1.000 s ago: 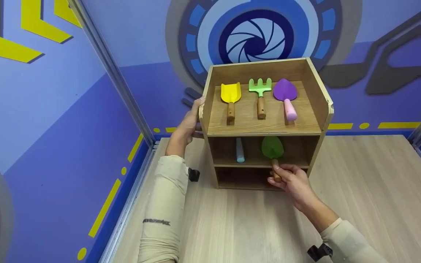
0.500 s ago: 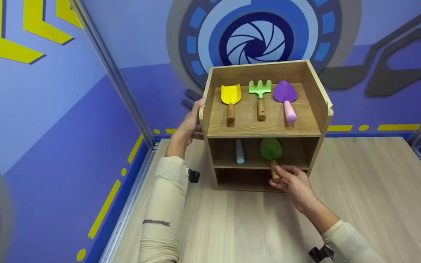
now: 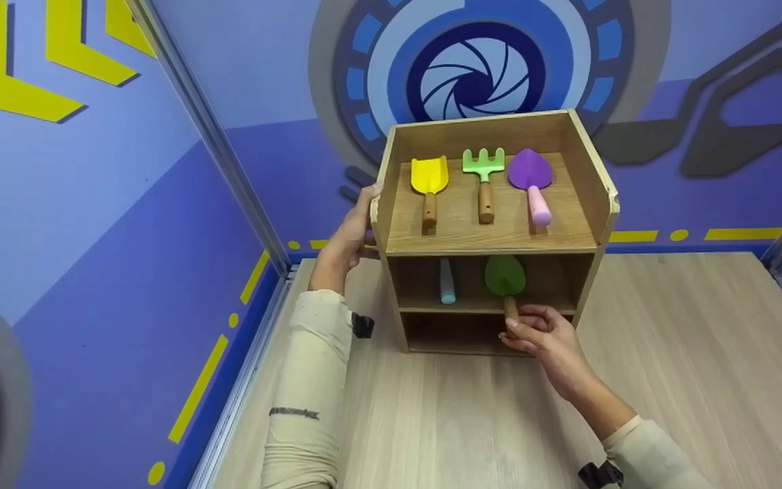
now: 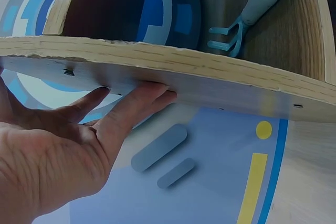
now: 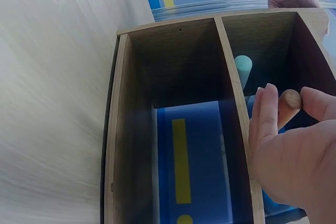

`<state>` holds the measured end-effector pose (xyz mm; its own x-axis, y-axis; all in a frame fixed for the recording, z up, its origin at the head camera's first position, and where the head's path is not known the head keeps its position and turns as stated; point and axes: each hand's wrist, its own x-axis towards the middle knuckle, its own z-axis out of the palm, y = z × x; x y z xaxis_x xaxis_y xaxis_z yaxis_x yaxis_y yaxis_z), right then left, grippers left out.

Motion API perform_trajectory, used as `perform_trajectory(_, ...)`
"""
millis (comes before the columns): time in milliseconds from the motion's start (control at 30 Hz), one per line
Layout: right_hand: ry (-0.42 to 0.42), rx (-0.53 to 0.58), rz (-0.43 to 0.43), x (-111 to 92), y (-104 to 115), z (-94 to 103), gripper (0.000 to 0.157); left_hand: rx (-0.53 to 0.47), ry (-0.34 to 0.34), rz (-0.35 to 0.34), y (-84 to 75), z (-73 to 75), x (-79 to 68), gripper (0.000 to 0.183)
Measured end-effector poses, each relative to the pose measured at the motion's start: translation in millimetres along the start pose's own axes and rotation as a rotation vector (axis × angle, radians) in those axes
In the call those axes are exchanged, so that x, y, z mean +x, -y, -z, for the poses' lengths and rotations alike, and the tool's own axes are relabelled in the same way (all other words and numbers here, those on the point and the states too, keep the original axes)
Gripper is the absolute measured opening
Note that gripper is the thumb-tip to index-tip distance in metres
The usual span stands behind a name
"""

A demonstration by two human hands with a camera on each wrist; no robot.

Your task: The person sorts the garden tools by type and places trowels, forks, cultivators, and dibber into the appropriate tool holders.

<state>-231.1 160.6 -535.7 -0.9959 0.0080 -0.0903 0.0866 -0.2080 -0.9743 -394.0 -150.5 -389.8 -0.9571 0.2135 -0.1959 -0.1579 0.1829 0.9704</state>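
Observation:
In the head view, my right hand (image 3: pixel 550 346) pinches the wooden handle of a hand trowel (image 3: pixel 505 275) between thumb and fingers. Its green blade lies inside the middle compartment, with the handle sticking out at the front. My left hand (image 3: pixel 350 234) rests against the outer left side of the wooden shelf unit (image 3: pixel 493 250). In the left wrist view, the fingers (image 4: pixel 134 106) press on that side panel. Left of the trowel lies a small hand rake (image 4: pixel 241 30) with a light blue handle. The right wrist view shows the trowel handle's end (image 5: pixel 290 99) between thumb and fingers.
On the top shelf lie a yellow scoop (image 3: pixel 429 176), a green hand rake (image 3: pixel 485 166) and a purple trowel (image 3: pixel 530 173) with a pink handle. The unit stands on a light wooden table (image 3: pixel 459 421) close to patterned walls. Through its open back, a wall shows.
The right hand keeps its hold on the green trowel, which has shifted very slightly; the fingers now cover more of the handle's end. My left hand stays at the unit's side.

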Motion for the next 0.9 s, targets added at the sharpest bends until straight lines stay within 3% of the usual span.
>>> perform_trajectory(300, 0.014, -0.069, 0.035, -2.1, -2.4, 1.7, 0.060, -0.004, 0.003, -0.004, -0.5, -0.5, -0.8, 0.095)
perform_trajectory(900, -0.102, -0.249, -0.001, 7.3, -9.3, -0.7, 0.051, -0.031, 0.017, 0.008, -1.6, 0.6, 1.4, 0.094)
